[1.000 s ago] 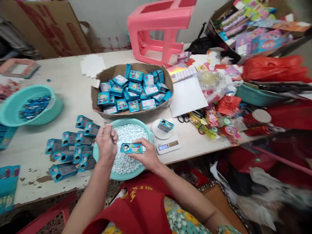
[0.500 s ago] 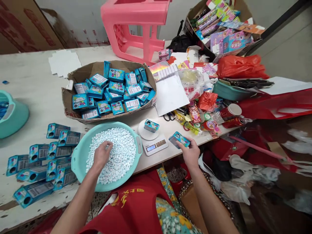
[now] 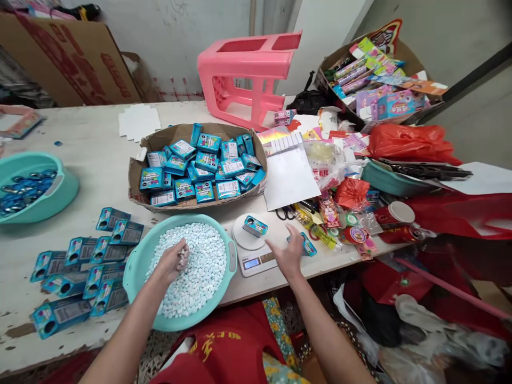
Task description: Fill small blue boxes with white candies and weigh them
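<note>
My left hand [image 3: 171, 262] is closed around a few small white candies above the turquoise basin [image 3: 231, 256]. Loose white candies [image 3: 202, 277] fill much of that basin. My right hand [image 3: 288, 253] is open, thumb and fingers spread, just right of the small digital scale [image 3: 259, 262]. On the scale's round plate lies a blue candy box [image 3: 256, 226]. Another blue box [image 3: 308, 245] rests on the table behind the right fingers, partly hidden by them. Several blue boxes with round holes in their ends [image 3: 64, 316] lie grouped left of the basin.
A cut-down carton [image 3: 188, 207] of blue boxes stands behind the basin. At the far left is a second turquoise basin [image 3: 60, 200] with shiny blue pieces. A pink stool [image 3: 244, 66] lies at the back. Scissors [image 3: 285, 213], packets and bags clutter the right side.
My right hand has let go of the blue box, now on the table, and moved left toward the scale. My left hand has come up slightly with candies showing in it. The view has shifted.
</note>
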### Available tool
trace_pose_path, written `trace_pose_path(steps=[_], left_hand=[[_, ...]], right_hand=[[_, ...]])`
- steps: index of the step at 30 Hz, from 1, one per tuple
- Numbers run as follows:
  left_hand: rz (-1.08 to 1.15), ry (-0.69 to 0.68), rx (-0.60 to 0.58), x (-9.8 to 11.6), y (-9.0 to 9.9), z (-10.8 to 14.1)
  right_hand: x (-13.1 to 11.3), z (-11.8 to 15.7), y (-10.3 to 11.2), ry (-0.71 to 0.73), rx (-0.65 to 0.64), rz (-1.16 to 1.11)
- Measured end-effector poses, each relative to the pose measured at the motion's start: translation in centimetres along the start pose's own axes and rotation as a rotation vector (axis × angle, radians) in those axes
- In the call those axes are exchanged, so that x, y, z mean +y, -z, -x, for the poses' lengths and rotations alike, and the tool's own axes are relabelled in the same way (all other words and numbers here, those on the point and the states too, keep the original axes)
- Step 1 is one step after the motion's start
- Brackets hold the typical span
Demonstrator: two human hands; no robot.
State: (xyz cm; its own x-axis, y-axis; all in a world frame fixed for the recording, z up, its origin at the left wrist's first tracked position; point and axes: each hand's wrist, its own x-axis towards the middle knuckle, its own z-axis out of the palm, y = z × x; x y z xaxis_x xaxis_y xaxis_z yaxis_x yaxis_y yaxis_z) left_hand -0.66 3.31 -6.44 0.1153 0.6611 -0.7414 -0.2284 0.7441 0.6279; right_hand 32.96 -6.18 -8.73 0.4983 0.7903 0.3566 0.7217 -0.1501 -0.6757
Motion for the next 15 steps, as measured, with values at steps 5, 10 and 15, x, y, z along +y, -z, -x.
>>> trace_pose_path(steps=[5,10,15], left_hand=[[0.392,-0.054,0.064,0.5,-2.5,1.8],[0.493,-0.371,0.046,4.6,-6.1,6.6],[0.334,-0.749,0.210,5.0,-8.0,8.0]], right_hand=[[-6.4,-2.4,-3.0,-0.064,-0.257,-0.243],[-14.0,-1.3,-1.9,0.125,-0.385,-0.419],[-18.6,1.6,-4.3,0.237,-0.564,-0.426]])
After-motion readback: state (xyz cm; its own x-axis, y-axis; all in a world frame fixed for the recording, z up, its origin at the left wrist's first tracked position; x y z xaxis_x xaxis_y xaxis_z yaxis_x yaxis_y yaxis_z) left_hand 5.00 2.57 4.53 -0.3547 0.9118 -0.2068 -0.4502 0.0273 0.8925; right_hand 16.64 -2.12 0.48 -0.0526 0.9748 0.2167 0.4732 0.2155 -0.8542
